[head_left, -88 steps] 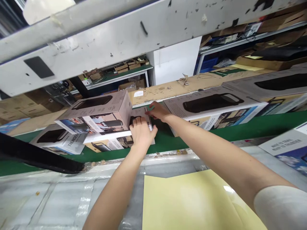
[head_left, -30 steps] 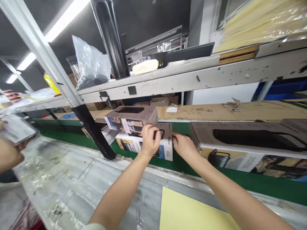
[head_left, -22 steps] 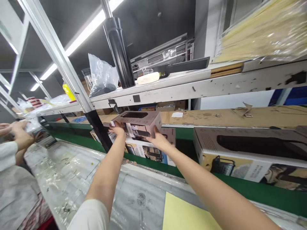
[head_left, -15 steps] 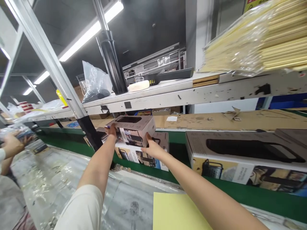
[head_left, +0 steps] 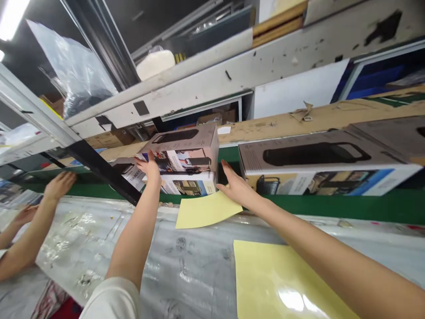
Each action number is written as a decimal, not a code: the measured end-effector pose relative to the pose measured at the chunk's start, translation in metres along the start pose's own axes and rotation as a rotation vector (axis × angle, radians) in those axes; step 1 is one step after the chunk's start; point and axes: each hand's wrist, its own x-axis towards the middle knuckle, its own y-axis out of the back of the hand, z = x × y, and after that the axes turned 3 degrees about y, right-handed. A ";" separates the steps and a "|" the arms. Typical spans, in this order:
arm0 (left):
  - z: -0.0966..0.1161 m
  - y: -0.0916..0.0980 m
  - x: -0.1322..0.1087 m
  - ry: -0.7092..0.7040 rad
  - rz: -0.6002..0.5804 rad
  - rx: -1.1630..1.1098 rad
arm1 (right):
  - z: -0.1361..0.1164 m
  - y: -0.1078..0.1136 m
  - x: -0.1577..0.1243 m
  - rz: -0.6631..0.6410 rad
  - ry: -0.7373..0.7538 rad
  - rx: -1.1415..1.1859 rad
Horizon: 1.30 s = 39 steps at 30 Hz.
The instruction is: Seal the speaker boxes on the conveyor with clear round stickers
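On the green conveyor belt (head_left: 332, 206), an upper printed box (head_left: 186, 148) rests on a lower printed box (head_left: 189, 184). My left hand (head_left: 150, 168) has its fingers spread against the left part of the upper box's front. Beside the stack's right end is my right hand (head_left: 234, 186), fingers and thumb apart, holding nothing. A yellow sheet (head_left: 207, 210) lies just below the stack, its right corner under my right hand. Farther right on the belt stands a larger-looking printed box (head_left: 308, 161).
Another person's hands (head_left: 59, 184) are at the left. A black-wrapped post (head_left: 106, 170) slants close to my left hand. The shelf edge (head_left: 199, 84) runs above. More yellow sheet (head_left: 285, 279) lies on the plastic-covered table (head_left: 186, 266). Another box (head_left: 128, 170) sits behind the post.
My right hand has come off the upper box and opened beside it. A yellow sheet now lies by the stack. The view has shifted closer, and the other person's hand has reached towards the belt.
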 end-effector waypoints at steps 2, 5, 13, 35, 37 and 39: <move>-0.021 0.012 -0.048 -0.194 -0.083 -0.019 | 0.011 0.000 -0.036 -0.104 0.025 -0.053; -0.073 0.027 -0.127 -0.800 -0.688 0.079 | 0.018 -0.004 -0.082 -0.439 0.034 -0.048; -0.111 0.037 -0.165 -0.874 -1.244 0.472 | 0.014 0.001 -0.110 -0.444 0.096 -0.099; -0.021 0.107 -0.215 -0.117 -1.167 -0.442 | -0.019 0.066 -0.295 0.251 0.050 -0.009; -0.023 0.113 -0.223 -0.361 -1.064 -0.331 | -0.029 0.071 -0.288 0.250 -0.145 0.182; -0.029 0.118 -0.243 -0.750 -0.914 -0.201 | -0.039 0.075 -0.280 0.191 -0.317 0.522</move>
